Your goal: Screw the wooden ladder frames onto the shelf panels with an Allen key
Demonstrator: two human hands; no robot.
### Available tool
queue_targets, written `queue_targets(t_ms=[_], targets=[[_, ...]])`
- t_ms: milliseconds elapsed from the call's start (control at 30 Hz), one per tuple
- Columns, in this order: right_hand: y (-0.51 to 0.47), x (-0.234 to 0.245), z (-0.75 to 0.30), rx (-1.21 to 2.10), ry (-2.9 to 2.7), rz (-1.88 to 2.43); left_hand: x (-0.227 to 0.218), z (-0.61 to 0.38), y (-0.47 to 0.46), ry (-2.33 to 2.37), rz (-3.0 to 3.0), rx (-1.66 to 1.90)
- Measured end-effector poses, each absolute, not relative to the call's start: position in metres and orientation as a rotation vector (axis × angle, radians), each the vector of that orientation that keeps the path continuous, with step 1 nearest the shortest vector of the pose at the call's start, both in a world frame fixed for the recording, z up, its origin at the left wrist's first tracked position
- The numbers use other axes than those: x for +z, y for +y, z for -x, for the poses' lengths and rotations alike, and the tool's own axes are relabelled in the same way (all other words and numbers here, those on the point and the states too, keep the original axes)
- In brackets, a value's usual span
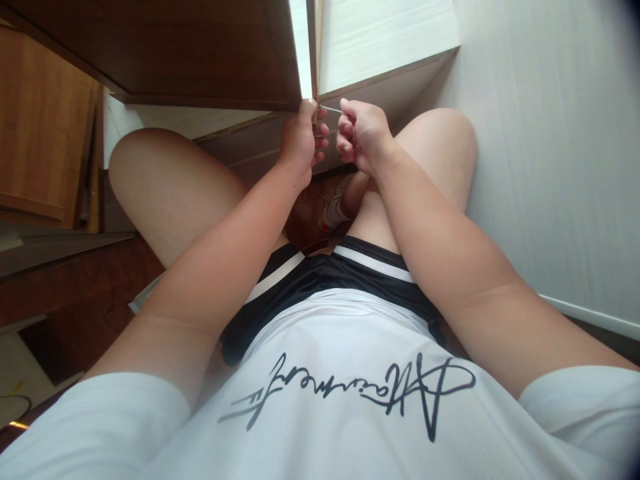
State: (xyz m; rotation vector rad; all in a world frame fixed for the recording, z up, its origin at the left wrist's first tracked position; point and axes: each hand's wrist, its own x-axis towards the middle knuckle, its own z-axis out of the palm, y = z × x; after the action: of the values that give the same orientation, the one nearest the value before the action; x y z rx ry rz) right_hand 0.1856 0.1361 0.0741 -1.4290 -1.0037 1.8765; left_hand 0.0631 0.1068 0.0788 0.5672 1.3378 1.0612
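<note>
A dark brown wooden panel (200, 53) with a raised border stands at the top, and its near corner reaches the middle of the view. My left hand (301, 137) grips that corner, thumb on top and fingers curled round the far side. Just to the right, my right hand (365, 133) pinches a thin metal rod (331, 109) between thumb and forefinger. The rod's far end meets the panel's narrow edge by my left fingertips. Whatever the tip touches there is too small to make out.
A pale wood-grain board (385, 40) lies behind my right hand. A tall pale surface (545, 167) rises on the right. Lighter brown wooden boards (40, 127) stand at the left. My knees flank the work, above a reddish-brown floor (305, 207).
</note>
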Motion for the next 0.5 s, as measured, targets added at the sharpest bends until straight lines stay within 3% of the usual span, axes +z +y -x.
queue_targets(t_ms=[500], targets=[[0.1294, 0.0762, -0.188, 1.507, -1.34, 1.301, 0.0727, -0.0654, 0.1097, 1.328, -0.534, 1.108]])
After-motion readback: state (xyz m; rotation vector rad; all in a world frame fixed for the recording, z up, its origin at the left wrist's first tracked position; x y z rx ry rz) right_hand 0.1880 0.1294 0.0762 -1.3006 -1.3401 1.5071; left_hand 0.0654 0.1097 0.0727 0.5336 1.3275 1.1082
